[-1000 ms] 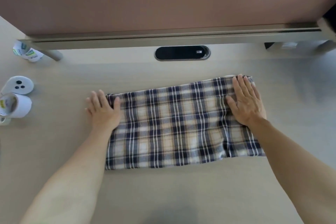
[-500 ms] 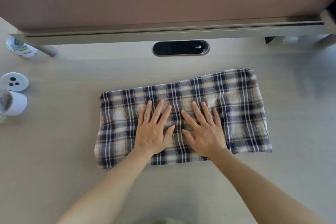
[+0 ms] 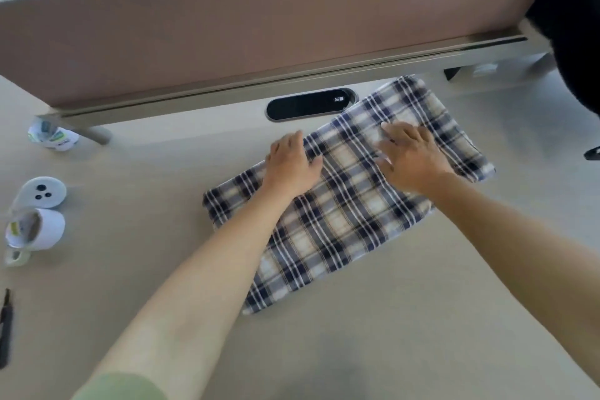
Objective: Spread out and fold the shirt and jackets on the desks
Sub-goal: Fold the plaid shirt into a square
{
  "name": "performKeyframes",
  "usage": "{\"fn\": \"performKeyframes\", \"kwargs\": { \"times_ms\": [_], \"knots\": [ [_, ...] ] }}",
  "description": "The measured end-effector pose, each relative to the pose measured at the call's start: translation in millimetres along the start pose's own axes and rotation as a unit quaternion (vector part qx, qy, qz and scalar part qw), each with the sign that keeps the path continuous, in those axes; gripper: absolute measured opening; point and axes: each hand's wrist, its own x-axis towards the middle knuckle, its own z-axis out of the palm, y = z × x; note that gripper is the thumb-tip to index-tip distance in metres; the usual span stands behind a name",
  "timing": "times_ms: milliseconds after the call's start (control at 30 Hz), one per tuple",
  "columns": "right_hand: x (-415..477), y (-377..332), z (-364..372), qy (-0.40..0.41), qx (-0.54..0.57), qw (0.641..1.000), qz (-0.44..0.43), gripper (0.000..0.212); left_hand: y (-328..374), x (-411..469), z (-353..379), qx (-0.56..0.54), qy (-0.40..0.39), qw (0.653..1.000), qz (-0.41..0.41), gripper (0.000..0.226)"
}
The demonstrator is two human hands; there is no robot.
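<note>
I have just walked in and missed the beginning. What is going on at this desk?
A person is folding a plaid shirt on a desk with both bare hands. The shirt is already folded into a long rectangle and lies at a slant. The right hand presses flat on it. The left hand is at its far edge with the fingers bent down, and I cannot tell if it grips. A white cup stands apart at the left.

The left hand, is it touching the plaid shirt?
Touching. The head view shows the left hand resting on the plaid shirt at its far edge, with no gap.
</note>
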Motion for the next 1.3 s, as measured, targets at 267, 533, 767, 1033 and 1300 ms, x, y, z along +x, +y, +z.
{"fn": "performKeyframes", "kwargs": {
  "times_ms": [267,533,767,1033,1300],
  "knots": [
    [-103,-64,17,-0.099,0.578,0.752,0.3,0.023,36,55,-1,0.126,-0.025,0.99,-0.05,0.046],
    [-112,-96,37,-0.113,0.748,0.465,0.46,0.028,58,56,-19,0.103,-0.116,0.984,-0.092,0.046],
    [-103,-117,31,-0.05,0.79,0.357,0.496,0.011,49,30,-75,-0.077,-0.221,0.966,-0.111,0.076],
    [-87,-135,13,-0.082,0.843,0.367,0.385,0.015,1,-23,-142,-0.245,-0.2,0.936,-0.155,0.062],
    [-101,-142,-70,-0.154,0.916,0.31,0.205,0.018,-72,-104,-209,-0.304,-0.089,0.933,-0.172,0.058]
  ]
}}
